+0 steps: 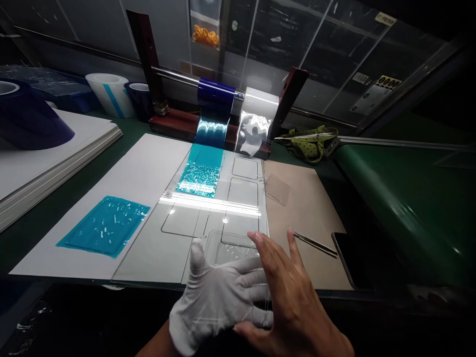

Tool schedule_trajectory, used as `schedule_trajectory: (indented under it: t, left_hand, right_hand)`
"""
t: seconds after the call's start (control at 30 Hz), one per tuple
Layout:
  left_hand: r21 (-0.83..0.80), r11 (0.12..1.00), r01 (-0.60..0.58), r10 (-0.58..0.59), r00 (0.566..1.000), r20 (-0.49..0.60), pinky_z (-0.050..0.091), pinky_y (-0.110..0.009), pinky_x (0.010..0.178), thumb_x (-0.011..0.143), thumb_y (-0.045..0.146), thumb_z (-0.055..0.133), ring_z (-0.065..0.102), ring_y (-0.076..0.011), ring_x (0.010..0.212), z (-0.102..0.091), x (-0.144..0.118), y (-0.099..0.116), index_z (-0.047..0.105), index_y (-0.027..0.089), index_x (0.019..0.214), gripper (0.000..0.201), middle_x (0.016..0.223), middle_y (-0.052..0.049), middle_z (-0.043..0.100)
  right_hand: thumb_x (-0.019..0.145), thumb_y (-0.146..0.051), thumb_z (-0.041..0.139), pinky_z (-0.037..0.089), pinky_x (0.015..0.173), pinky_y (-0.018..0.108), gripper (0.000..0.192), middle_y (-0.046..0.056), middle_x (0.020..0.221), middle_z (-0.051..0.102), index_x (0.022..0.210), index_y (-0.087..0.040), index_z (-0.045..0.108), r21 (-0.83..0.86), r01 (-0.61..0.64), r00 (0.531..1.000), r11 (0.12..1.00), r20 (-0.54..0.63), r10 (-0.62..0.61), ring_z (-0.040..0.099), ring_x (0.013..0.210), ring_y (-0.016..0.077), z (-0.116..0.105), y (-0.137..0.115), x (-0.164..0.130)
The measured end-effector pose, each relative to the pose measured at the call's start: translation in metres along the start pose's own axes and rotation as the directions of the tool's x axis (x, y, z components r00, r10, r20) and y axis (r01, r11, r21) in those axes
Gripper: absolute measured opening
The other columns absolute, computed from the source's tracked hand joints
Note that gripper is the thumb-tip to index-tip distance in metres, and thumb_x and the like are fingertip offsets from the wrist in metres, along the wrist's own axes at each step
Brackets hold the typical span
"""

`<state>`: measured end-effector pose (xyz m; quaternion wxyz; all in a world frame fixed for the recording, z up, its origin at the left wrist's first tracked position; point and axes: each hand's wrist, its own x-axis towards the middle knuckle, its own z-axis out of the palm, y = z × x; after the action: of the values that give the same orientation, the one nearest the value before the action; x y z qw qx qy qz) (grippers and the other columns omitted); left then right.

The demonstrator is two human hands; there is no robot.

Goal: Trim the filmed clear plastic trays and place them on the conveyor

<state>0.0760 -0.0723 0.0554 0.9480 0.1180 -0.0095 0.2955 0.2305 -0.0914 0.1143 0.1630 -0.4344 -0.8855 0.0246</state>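
My left hand [215, 302], in a white glove, holds a clear plastic piece [228, 248] over the near edge of a transparent jig plate [178, 233], thumb raised along the piece's left side. My bare right hand [297, 302] grips the same piece at its right edge, with the fingers spread and the thumb tucked beside the gloved fingers. A strip of blue film [201, 171] runs from a blue roll [215, 94] on a stand down onto the jig. A clear roll [260, 106] hangs next to it.
A blue film sheet [106, 225] lies on white paper at left. On the brown board sit another clear piece [277, 188], tweezers [314, 243] and a phone [347, 258]. White sheets [44, 163] are stacked far left. A green conveyor belt [401, 198] runs at right.
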Motion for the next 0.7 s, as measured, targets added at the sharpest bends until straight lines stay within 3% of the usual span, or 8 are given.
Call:
schedule_trajectory:
  t: [0.1,0.23,0.43,0.57,0.63,0.7]
  left_hand:
    - [0.026,0.999,-0.02,0.022,0.998,-0.061,0.026,-0.056,0.109,0.056,0.098,0.015,0.034,-0.038,0.136,0.006,-0.007,0.002,0.033,0.013,0.145,0.124,0.145,-0.021,0.04]
    - [0.112,0.992,-0.049,0.073,0.973,-0.22,0.019,-0.05,0.117,0.071,0.089,0.01,0.027,-0.0334,0.141,0.012,-0.027,0.013,0.051,0.009,0.134,0.11,0.146,-0.016,0.043]
    - [0.085,0.989,-0.122,0.137,0.97,-0.202,0.023,-0.04,0.118,0.081,0.079,0.009,0.029,-0.028,0.141,0.014,-0.036,0.022,0.057,0.012,0.129,0.095,0.142,-0.01,0.049]
    - [0.07,0.974,-0.215,0.224,0.956,-0.187,0.023,-0.039,0.117,0.083,0.077,0.008,0.028,-0.0258,0.141,0.011,-0.037,0.027,0.052,0.02,0.134,0.088,0.147,-0.007,0.043]
    - [0.161,0.958,-0.238,0.27,0.937,-0.223,0.019,-0.04,0.119,0.083,0.077,0.008,0.025,-0.0255,0.143,0.011,-0.042,0.029,0.049,0.021,0.137,0.088,0.149,-0.006,0.04]
    - [0.364,0.903,-0.228,0.35,0.882,-0.317,0.013,-0.044,0.12,0.085,0.075,0.009,0.022,-0.0251,0.144,0.013,-0.047,0.03,0.046,0.025,0.138,0.082,0.151,-0.005,0.038]
  right_hand:
    - [0.07,-0.037,0.066,0.006,0.113,0.067,0.106,0.024,0.14,0.048,0.148,0.003,0.007,-0.016,-0.013,0.999,1.0,-0.043,0.013,0.039,0.134,0.0354,-0.006,-0.003,-0.006]
    - [0.071,-0.035,0.065,0.007,0.112,0.069,0.105,0.023,0.142,0.046,0.149,0.001,0.006,-0.037,-0.017,0.997,0.999,-0.074,0.014,0.039,0.134,0.0371,-0.012,-0.005,-0.013]
    - [0.072,-0.033,0.062,0.008,0.112,0.069,0.102,0.022,0.142,0.046,0.15,0.001,0.006,-0.037,-0.009,0.996,0.999,-0.085,0.006,0.039,0.134,0.0361,-0.009,-0.008,-0.014]
    - [0.071,-0.034,0.063,0.006,0.113,0.068,0.103,0.023,0.143,0.045,0.149,0.003,0.006,-0.046,0.0,0.997,0.999,-0.077,-0.004,0.037,0.136,0.0353,-0.008,-0.008,-0.015]
    - [0.072,-0.035,0.063,0.006,0.113,0.069,0.103,0.023,0.143,0.045,0.149,0.003,0.006,-0.06,0.001,0.997,0.998,-0.079,-0.006,0.037,0.136,0.0355,-0.009,-0.008,-0.015]
    - [0.073,-0.036,0.063,0.006,0.112,0.069,0.102,0.023,0.143,0.045,0.149,0.002,0.006,-0.079,0.001,0.997,0.997,-0.081,-0.007,0.037,0.135,0.036,-0.009,-0.008,-0.015]
